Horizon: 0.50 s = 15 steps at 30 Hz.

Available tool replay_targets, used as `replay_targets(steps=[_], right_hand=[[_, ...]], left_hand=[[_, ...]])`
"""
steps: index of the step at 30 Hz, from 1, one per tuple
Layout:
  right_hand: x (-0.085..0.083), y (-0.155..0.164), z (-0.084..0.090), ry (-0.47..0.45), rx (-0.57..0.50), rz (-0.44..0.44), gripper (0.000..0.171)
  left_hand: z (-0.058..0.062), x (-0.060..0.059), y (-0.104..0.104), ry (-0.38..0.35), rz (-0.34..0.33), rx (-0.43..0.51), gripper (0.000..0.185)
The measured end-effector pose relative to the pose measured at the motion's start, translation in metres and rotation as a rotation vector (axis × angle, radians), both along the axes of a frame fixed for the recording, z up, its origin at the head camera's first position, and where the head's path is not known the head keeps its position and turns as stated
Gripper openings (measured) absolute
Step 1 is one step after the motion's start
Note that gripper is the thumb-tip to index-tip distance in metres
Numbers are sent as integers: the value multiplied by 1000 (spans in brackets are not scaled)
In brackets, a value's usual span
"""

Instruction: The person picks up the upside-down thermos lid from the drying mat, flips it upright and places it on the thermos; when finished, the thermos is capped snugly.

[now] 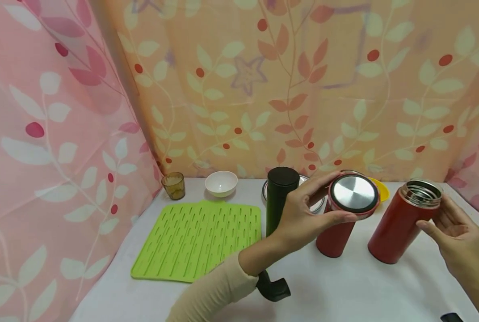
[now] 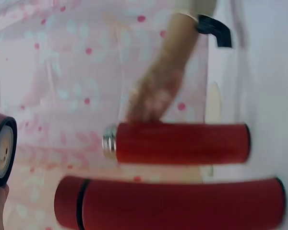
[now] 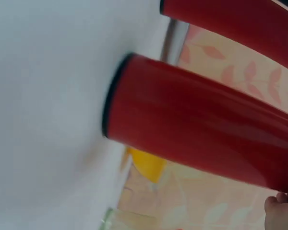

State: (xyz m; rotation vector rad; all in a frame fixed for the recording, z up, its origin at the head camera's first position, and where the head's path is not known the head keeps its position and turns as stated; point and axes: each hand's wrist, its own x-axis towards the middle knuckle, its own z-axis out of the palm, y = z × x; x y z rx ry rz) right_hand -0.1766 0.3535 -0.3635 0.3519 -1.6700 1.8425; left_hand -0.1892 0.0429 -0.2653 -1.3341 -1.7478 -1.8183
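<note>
Left hand (image 1: 304, 214) curls its fingers and thumb around the steel-topped lid (image 1: 354, 194), holding it just above the closed red flask (image 1: 336, 237) that stands on the white table (image 1: 344, 290). Right hand (image 1: 458, 237) rests loosely curved fingers against the upper wall of the open red flask (image 1: 402, 223), which tilts toward the lid and shows its bare steel mouth. Both flasks stand near each other, right of centre. Behind them stand a black flask (image 1: 279, 197), a white bowl (image 1: 221, 183), a brown cup (image 1: 173, 185) and a green mat (image 1: 199, 239).
</note>
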Motion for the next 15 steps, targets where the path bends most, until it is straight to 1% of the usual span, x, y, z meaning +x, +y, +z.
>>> replay_targets(steps=[3, 4, 5, 7, 10, 11, 12, 13, 15], right_hand=[[0, 1, -10, -38, 51, -36, 76], [0, 1, -11, -53, 79, -54, 77], [0, 1, -13, -54, 94, -56, 78], [0, 2, -15, -119, 185, -129, 78], [-2, 2, -18, -214, 335, -239, 76], [-2, 2, -19, -232, 358, -256, 75], [-3, 2, -20, -253, 398, -290, 74], [-3, 1, -20, -237, 386, -279, 73], [-4, 0, -19, -193, 356, -244, 72]], left_hand=[[2, -4, 25, -65, -79, 1, 64], [3, -6, 33, -82, -91, -8, 64], [7, -6, 39, -92, -103, -14, 63], [18, -3, 48, -101, -99, -50, 61], [35, 1, 58, -82, -48, -122, 57], [39, 1, 63, -88, -40, -141, 56], [40, 0, 69, -98, -36, -153, 56], [38, -3, 76, -105, -32, -160, 56], [32, -10, 92, -88, -20, -164, 56]])
